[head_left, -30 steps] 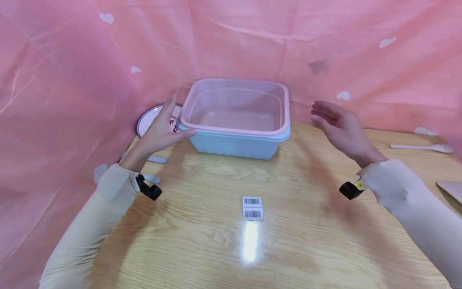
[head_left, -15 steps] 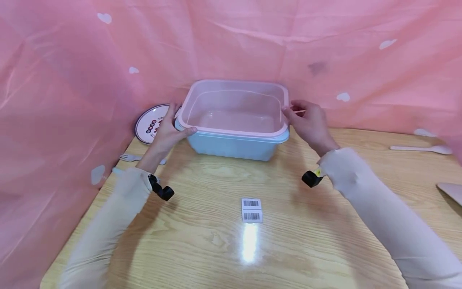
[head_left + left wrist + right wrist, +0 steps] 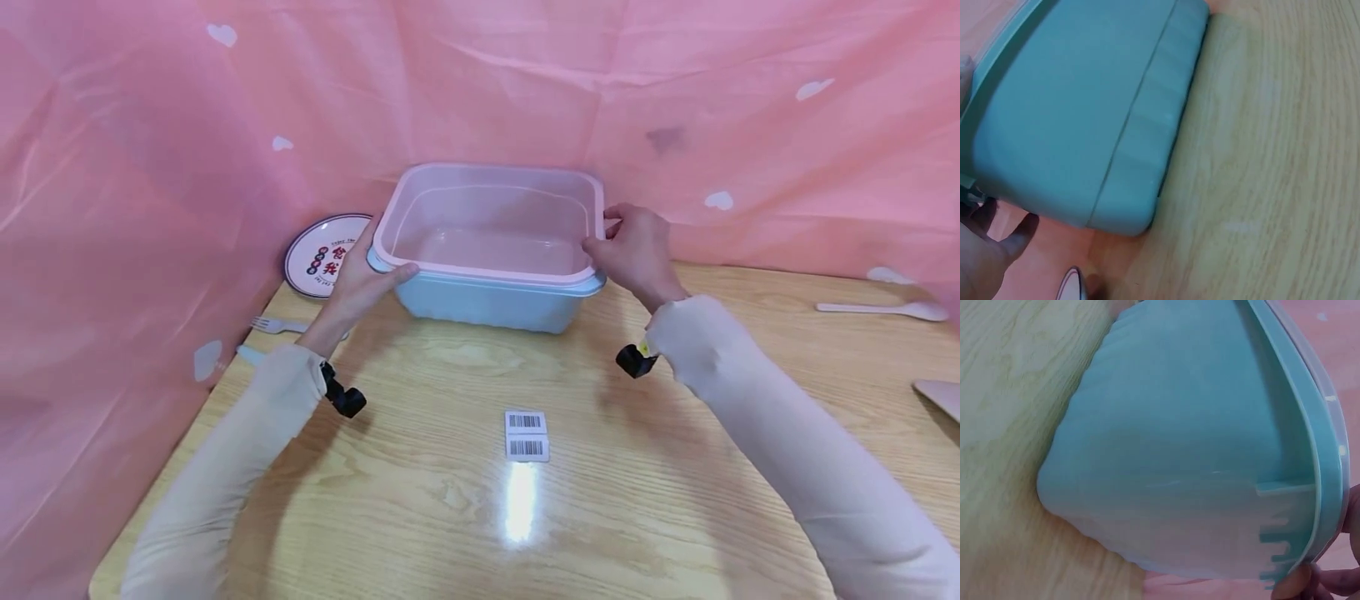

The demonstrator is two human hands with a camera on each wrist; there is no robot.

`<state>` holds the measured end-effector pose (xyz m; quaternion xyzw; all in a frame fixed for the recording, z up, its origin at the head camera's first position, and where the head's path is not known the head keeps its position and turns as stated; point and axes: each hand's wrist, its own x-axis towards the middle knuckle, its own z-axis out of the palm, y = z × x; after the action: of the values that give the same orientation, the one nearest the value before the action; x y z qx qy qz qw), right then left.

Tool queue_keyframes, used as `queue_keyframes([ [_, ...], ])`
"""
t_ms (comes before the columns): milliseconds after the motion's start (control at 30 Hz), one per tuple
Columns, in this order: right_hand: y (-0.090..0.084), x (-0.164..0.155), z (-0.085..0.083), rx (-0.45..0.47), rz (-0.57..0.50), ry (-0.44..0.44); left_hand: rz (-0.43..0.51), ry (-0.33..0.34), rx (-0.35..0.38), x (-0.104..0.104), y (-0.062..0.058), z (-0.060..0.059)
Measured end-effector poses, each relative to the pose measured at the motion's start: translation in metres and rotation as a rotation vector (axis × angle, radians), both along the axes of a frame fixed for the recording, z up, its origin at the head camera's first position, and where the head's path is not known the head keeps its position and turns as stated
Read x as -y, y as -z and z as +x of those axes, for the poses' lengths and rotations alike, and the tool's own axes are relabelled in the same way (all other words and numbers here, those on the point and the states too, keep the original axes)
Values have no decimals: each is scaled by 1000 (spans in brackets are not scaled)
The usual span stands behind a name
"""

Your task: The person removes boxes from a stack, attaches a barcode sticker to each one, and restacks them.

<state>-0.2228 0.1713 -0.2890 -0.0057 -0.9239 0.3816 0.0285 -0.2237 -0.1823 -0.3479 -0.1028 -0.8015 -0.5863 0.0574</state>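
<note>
A pink plastic basin (image 3: 480, 237) sits nested in a light blue one, the blue basin (image 3: 487, 302), against the back curtain. My left hand (image 3: 358, 279) holds the left front corner, thumb over the front rim and fingers along the left side. In the left wrist view its fingers (image 3: 1019, 236) curl beneath the rim. At the right side rim, my right hand (image 3: 636, 252) grips the edge between thumb and fingers. The right wrist view shows fingertips (image 3: 1294, 581) right at the blue rim. The blue wall (image 3: 1166, 444) meets the table in that view.
A white plate (image 3: 309, 258) with printed characters stands at the left, near a fork (image 3: 276, 325) and a pale blue handle (image 3: 250, 355) partly under the left sleeve. Barcode labels (image 3: 527, 435) lie mid-table. A spoon (image 3: 885, 309) and a pale flat object (image 3: 941, 396) lie at right.
My right hand has come in from the right and taken hold of the right rim. My left hand has closed in on the left corner. The basins stand about where they were.
</note>
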Motion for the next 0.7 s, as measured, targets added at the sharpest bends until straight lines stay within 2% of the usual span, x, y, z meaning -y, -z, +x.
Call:
queue_keyframes([
  [100, -3, 2, -2, 10, 33, -23, 14, -1, -6, -3, -6, 5],
  [233, -2, 5, -5, -45, 86, -34, 3, -29, -10, -7, -16, 14],
  [400, -2, 5, -8, -106, 137, -24, -54, -51, -1, -10, -21, 15],
  [567, -3, 6, -11, -149, 183, -41, -125, -73, -8, -1, -8, 0],
  [633, -4, 8, -11, -173, 230, -63, -159, -75, -14, 3, -2, -8],
  [700, -5, 9, -10, -188, 289, -89, -175, -66, -22, 5, 0, -10],
])
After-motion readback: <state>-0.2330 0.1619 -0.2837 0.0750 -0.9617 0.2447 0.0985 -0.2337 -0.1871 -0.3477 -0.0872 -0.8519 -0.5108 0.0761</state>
